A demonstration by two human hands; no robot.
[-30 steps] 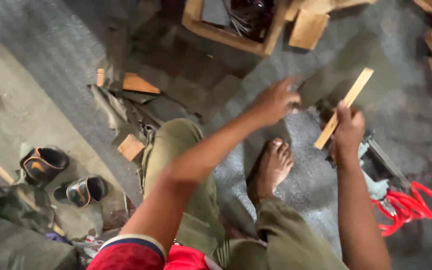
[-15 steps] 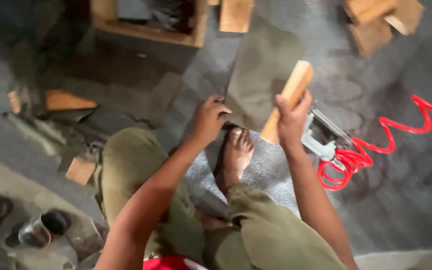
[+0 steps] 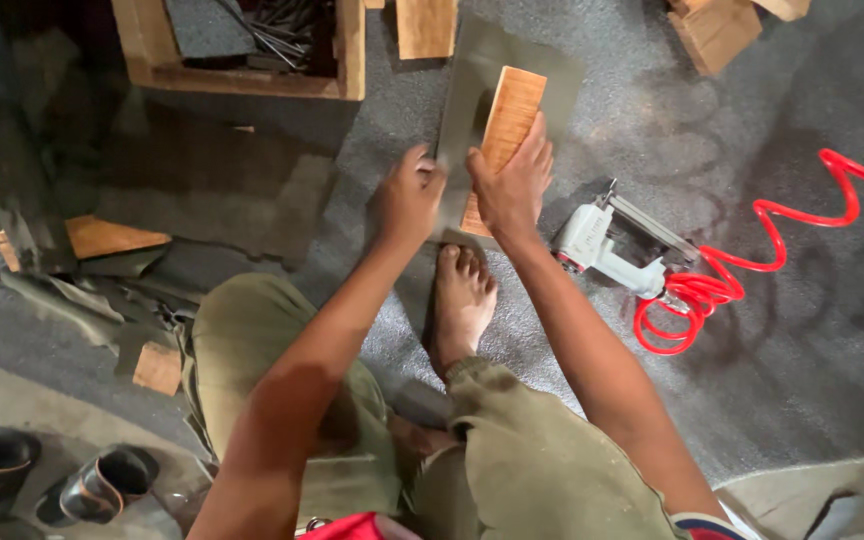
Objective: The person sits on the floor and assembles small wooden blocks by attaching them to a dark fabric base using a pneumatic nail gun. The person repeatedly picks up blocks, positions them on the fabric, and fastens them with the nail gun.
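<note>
While the person sits low on the grey carpeted floor (image 3: 772,400), the scene reads like this, nearest first:

Legs: olive trousers (image 3: 512,460), knees bent, one bare foot (image 3: 462,300) flat on the carpet just below the hands.

Boots: dark rubber boots (image 3: 42,480) lie at the near left corner, well apart from the work.

Left hand: the left hand (image 3: 407,200) is curled, fingers bent down onto the left edge of a grey-green sheet (image 3: 472,80); whether it pinches the sheet or only presses it, I cannot tell.

Right hand: the right hand (image 3: 512,185) lies flat and spread, palm down on the near end of a flat wooden board (image 3: 507,115), pressing rather than grasping.

Board: it lies on the grey-green sheet, tilted slightly right, its far end clear of the fingers.

Nail gun: a white pneumatic nailer (image 3: 602,245) rests on the carpet just right of the right wrist, with a red coiled air hose (image 3: 752,250) running off to the right edge.

Scraps: wood offcuts (image 3: 102,235) and strips of the same sheet lie at the left.

Far edge: an open wooden box (image 3: 242,75) holds dark metal pieces; more wood blocks (image 3: 717,30) sit at top right.
</note>
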